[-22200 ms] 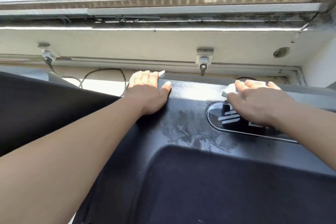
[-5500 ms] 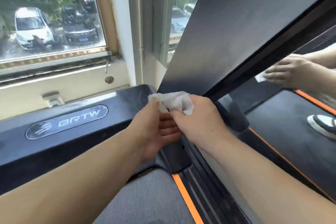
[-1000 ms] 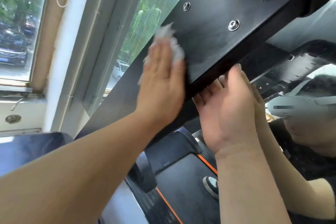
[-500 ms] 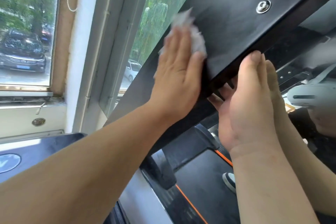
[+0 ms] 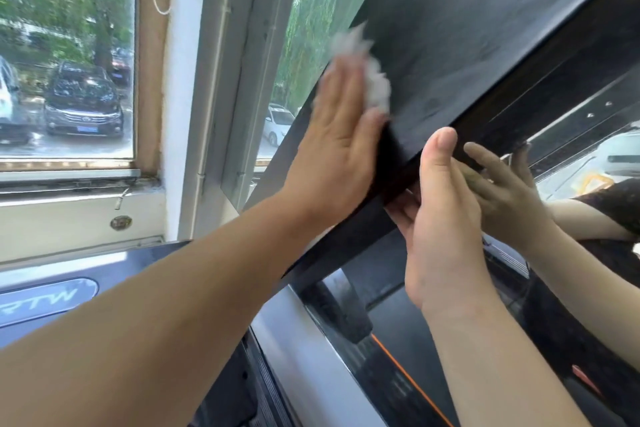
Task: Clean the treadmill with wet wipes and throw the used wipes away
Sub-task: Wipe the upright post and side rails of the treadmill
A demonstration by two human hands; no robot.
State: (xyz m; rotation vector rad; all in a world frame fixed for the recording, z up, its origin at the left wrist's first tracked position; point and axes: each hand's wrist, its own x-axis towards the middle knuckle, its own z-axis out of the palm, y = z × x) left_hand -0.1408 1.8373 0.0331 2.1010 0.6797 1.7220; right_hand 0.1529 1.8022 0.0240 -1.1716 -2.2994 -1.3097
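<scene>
My left hand [image 5: 336,149] lies flat, fingers straight, on the sloping black upright [image 5: 467,45] of the treadmill and presses a crumpled white wet wipe [image 5: 375,87] against its face. The wipe sticks out past my fingertips. My right hand [image 5: 443,218] is at the upright's lower edge, thumb straight up along the edge and fingers tucked behind onto the underside. I cannot see a wipe in the right hand. The black motor cover [image 5: 138,274] with a logo badge sits at the lower left.
A mirror on the right reflects a hand [image 5: 502,191] and an arm. A window [image 5: 69,45] with parked cars outside fills the left. The silver side rail [image 5: 304,357] and an orange stripe run along the bottom.
My left hand and the wipe have slid down the upright, away from the bolts. My right hand has followed along the lower edge. The view has shifted downward.
</scene>
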